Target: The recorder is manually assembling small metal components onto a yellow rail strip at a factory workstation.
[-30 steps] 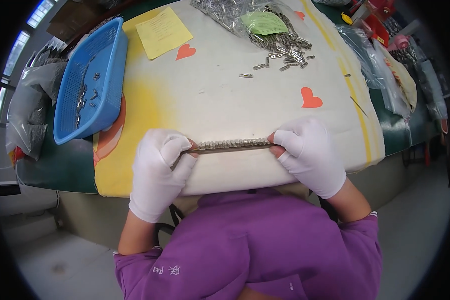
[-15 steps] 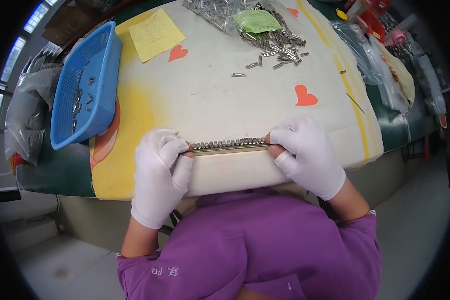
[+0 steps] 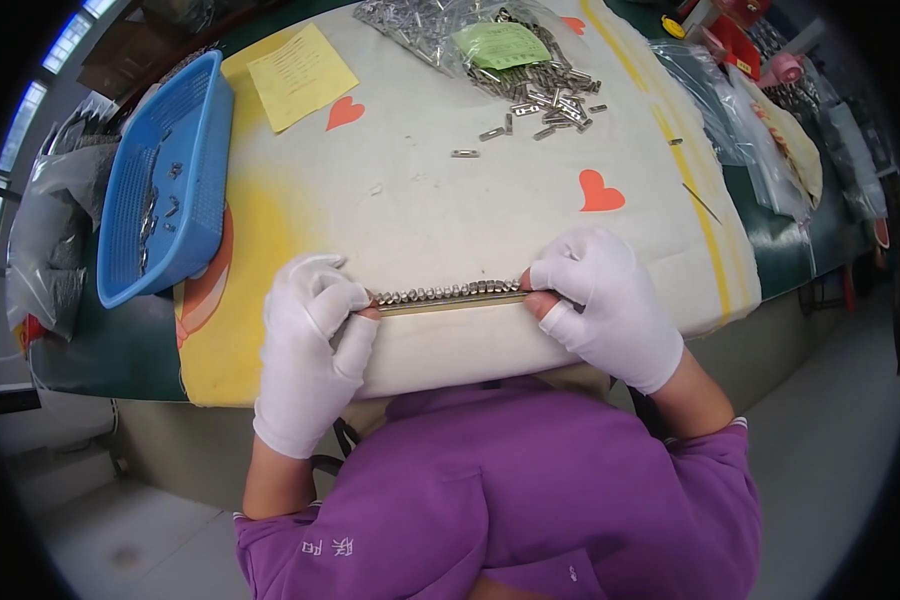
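Observation:
Between my hands, near the front edge of the padded cloth, a narrow metal strip (image 3: 450, 303) runs from side to side. A row of several small silver metal pieces (image 3: 435, 294) lines its far edge. My left hand (image 3: 320, 335), in a white glove with bare fingertips, pinches the strip's left end. At the right end, my gloved right hand (image 3: 598, 300) grips it between thumb and forefinger. The strip's tips are hidden under my fingers. Farther off lies a pile of small metal clasps (image 3: 560, 105), some spilling from a clear plastic bag (image 3: 410, 30).
A blue plastic basket (image 3: 210, 190) with a few metal parts stands at the left. Beside it lies a yellow paper note (image 3: 302, 78). A green label (image 3: 500, 46) rests on the clear bag. Plastic bags (image 3: 770, 150) and a red bin (image 3: 740, 55) occupy the right side.
The whole view has shifted slightly. Both hands still pinch the strip's ends, and the row of silver pieces looks a little less even than before.

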### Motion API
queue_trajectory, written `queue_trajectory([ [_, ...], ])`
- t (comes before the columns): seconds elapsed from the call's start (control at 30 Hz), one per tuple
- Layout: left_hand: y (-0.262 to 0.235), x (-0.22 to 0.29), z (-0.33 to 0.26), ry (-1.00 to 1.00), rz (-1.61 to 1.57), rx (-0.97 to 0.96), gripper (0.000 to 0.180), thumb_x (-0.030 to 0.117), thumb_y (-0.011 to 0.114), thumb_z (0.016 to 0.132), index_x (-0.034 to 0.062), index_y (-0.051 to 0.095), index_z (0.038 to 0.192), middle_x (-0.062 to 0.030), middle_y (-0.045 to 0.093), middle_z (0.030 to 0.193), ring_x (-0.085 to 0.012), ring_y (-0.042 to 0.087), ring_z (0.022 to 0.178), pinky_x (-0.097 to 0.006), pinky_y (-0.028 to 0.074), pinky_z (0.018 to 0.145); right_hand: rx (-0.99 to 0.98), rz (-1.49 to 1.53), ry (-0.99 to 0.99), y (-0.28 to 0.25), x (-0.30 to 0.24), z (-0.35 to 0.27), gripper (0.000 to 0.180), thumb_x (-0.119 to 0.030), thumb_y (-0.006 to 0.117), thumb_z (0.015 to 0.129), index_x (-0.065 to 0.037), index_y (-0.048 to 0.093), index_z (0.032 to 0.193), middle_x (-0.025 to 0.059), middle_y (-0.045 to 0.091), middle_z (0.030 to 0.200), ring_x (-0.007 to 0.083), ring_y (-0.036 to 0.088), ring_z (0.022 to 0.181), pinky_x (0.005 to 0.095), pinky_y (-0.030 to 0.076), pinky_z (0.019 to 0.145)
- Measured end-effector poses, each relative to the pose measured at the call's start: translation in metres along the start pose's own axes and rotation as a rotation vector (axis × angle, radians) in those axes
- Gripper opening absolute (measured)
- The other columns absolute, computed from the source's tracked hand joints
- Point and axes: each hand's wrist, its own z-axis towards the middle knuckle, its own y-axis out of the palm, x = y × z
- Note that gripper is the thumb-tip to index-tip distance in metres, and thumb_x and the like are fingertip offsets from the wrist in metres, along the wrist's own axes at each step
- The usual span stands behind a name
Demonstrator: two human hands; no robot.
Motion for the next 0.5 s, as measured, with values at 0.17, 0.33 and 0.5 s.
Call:
queue_trajectory([
  [0.17,-0.002,-0.003,-0.004,0.016,-0.048,-0.03,0.02,-0.001,0.071,0.071,0.006,0.059,0.085,-0.0098,0.057,0.086,-0.0364,0.058,0.098,-0.048,0.048,0.089,0.02,-0.056,-0.051,0.002,-0.001,-0.004,0.007,-0.008,0.07,0.075,-0.007,0.064,0.08,0.0075,0.06,0.076,0.0301,0.056,0.07,0.0418,0.046,0.064],
  [0.33,-0.004,0.002,-0.008,0.173,0.152,0.012,0.023,0.002,0.073,0.068,0.0104,0.058,0.083,-0.0063,0.059,0.09,-0.0344,0.061,0.098,-0.044,0.048,0.08,-0.028,-0.211,-0.145,-0.002,-0.004,-0.01,0.007,-0.008,0.069,0.075,-0.007,0.063,0.077,0.0059,0.062,0.076,0.0286,0.057,0.066,0.04,0.045,0.057],
  [0.5,-0.006,0.004,-0.013,0.252,0.266,0.012,0.025,0.002,0.074,0.067,0.0112,0.058,0.085,-0.0054,0.06,0.092,-0.0334,0.062,0.096,-0.043,0.047,0.079,-0.099,-0.268,-0.147,-0.003,-0.01,-0.013,0.006,-0.009,0.068,0.076,-0.007,0.062,0.077,0.0051,0.063,0.076,0.0273,0.056,0.064,0.0394,0.045,0.055],
])
